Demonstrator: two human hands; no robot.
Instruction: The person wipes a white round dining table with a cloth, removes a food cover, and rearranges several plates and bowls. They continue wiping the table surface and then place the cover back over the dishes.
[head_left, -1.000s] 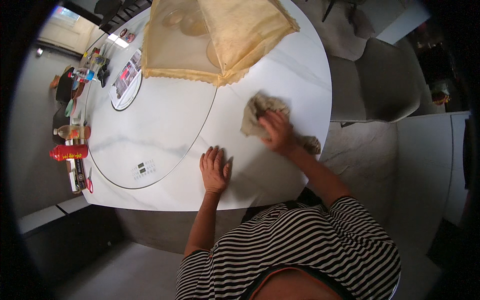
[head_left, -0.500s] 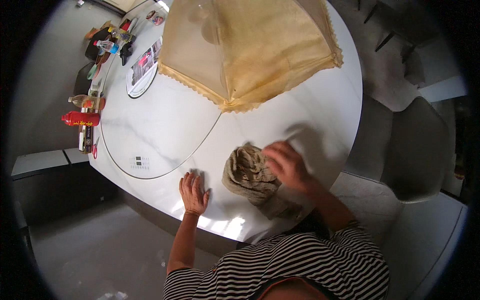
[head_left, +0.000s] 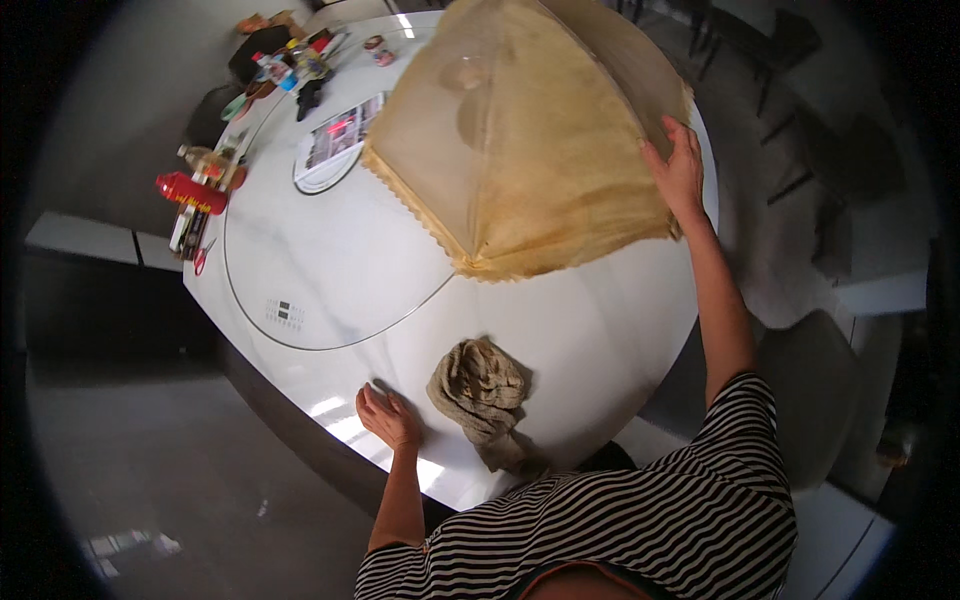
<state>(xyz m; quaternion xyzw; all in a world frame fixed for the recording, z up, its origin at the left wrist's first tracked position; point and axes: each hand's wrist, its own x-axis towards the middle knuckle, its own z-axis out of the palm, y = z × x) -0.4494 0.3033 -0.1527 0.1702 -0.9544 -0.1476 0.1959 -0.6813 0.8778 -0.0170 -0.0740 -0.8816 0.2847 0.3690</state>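
Note:
A large yellow food cover (head_left: 560, 170), tent-shaped with sheer panels and a ruffled hem, stands on the white table (head_left: 590, 330). Rounded shapes show dimly through its mesh. My right hand (head_left: 680, 175) is stretched out to the cover's right side, thumb and fingers apart; it lies over the fabric, though firm contact is hard to tell. At the table's near edge my left hand (head_left: 390, 418) rests on the surface with its fingers extended, holding nothing. A crumpled brown-grey cloth (head_left: 478, 390) lies on the table between my arms, touched by neither hand.
Set into the table is a round panel (head_left: 300, 260) with controls. A plate (head_left: 330, 178) with printed paper on it lies left of the cover. Bottles, including a red bottle (head_left: 192, 193), and scissors (head_left: 203, 257) line the left edge. Dark chairs (head_left: 820, 375) stand to the right.
My right hand has left the cloth and reached forward to the cover's right side. My left hand stays at the near edge. The whole view has shifted.

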